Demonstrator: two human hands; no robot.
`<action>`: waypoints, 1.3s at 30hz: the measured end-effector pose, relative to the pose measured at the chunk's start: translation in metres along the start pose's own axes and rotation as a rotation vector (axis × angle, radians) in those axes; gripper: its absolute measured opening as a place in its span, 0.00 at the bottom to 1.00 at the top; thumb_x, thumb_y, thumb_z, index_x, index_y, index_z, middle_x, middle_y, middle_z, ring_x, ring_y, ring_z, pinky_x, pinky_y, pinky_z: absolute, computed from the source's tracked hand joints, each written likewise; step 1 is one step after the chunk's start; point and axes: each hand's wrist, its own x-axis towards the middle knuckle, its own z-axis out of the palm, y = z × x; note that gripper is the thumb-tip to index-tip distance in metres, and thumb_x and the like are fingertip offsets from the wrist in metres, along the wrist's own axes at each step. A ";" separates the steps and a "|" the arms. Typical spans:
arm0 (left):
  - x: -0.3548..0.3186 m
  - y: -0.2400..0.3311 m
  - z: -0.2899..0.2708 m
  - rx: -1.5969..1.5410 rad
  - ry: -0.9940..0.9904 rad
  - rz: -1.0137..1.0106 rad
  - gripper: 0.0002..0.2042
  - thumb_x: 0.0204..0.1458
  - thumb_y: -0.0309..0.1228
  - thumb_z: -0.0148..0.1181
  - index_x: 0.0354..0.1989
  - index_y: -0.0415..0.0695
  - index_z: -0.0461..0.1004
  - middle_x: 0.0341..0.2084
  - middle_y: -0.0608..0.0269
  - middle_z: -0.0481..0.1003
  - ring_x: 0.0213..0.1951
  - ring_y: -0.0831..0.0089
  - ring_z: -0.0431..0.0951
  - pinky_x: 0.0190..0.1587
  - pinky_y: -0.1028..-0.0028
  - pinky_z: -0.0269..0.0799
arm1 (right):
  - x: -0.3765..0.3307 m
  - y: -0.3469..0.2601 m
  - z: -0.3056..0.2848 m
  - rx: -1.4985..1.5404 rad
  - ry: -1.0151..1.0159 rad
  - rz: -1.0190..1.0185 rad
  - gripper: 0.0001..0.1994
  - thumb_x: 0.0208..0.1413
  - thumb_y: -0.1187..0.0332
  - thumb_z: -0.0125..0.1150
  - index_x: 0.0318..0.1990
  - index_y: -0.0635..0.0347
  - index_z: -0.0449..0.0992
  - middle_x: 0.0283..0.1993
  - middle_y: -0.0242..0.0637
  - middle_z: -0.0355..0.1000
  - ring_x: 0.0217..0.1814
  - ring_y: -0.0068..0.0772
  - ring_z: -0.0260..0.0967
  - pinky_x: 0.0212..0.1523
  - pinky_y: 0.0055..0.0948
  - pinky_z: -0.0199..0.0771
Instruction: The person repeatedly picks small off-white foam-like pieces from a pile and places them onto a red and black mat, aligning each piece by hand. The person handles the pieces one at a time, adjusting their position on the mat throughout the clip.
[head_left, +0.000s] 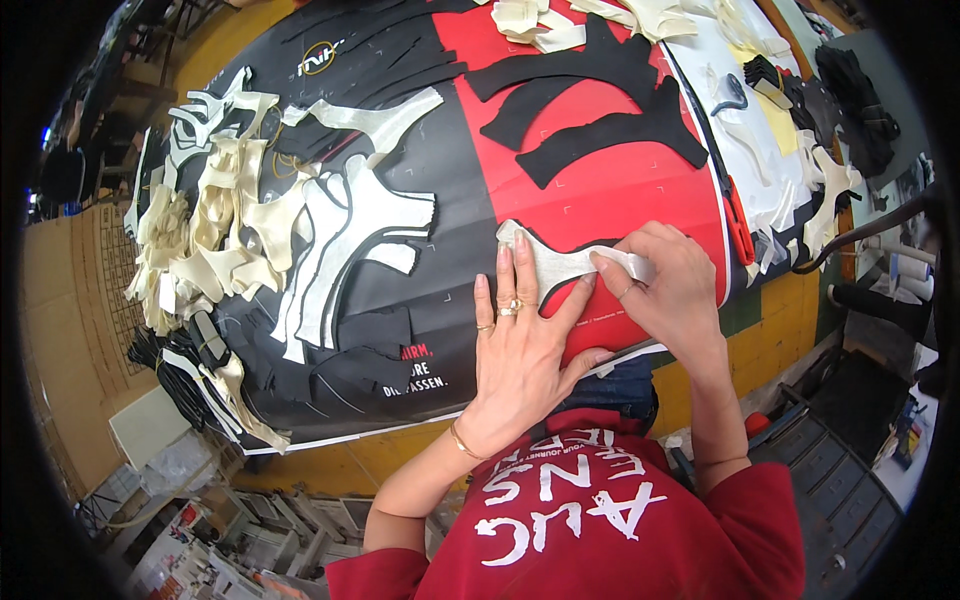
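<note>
Worktop (640,205): surface black at left, red at right. Heap of cream cloth (215,225) at far left; stack of white cloth pieces (335,230) beside it. Black cloth pieces (612,138) on the red area. Left hand (520,345): flat, fingers spread, grasping nothing, resting on the work. Right hand (675,285): pinching one end of the pale cloth strip (558,266), located on the red area's near part.

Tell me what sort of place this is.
Likely a sewing or garment workshop: cut black fabric pieces, heaped cream fabric pieces and stacked white cutouts lie on a printed sheet.
</note>
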 end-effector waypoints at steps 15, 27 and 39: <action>-0.011 -0.010 0.007 0.075 -0.019 0.001 0.38 0.51 0.58 0.63 0.68 0.50 0.65 0.72 0.28 0.41 0.73 0.32 0.39 0.70 0.38 0.34 | -0.006 0.005 0.001 0.047 0.019 -0.099 0.10 0.51 0.64 0.72 0.29 0.60 0.79 0.30 0.32 0.71 0.33 0.35 0.68 0.37 0.35 0.62; -0.021 -0.007 0.011 0.159 0.088 -0.036 0.36 0.54 0.62 0.56 0.69 0.57 0.66 0.73 0.33 0.41 0.74 0.38 0.39 0.70 0.38 0.29 | 0.023 -0.028 0.001 0.993 -0.221 0.197 0.09 0.58 0.69 0.63 0.30 0.67 0.77 0.26 0.30 0.74 0.28 0.16 0.67 0.29 0.23 0.65; -0.023 -0.002 0.011 0.030 0.098 -0.128 0.40 0.50 0.65 0.60 0.70 0.59 0.64 0.72 0.25 0.31 0.71 0.22 0.31 0.67 0.30 0.34 | 0.047 -0.034 -0.039 1.611 -0.020 0.037 0.09 0.64 0.68 0.55 0.39 0.66 0.75 0.37 0.39 0.77 0.44 0.28 0.78 0.49 0.33 0.82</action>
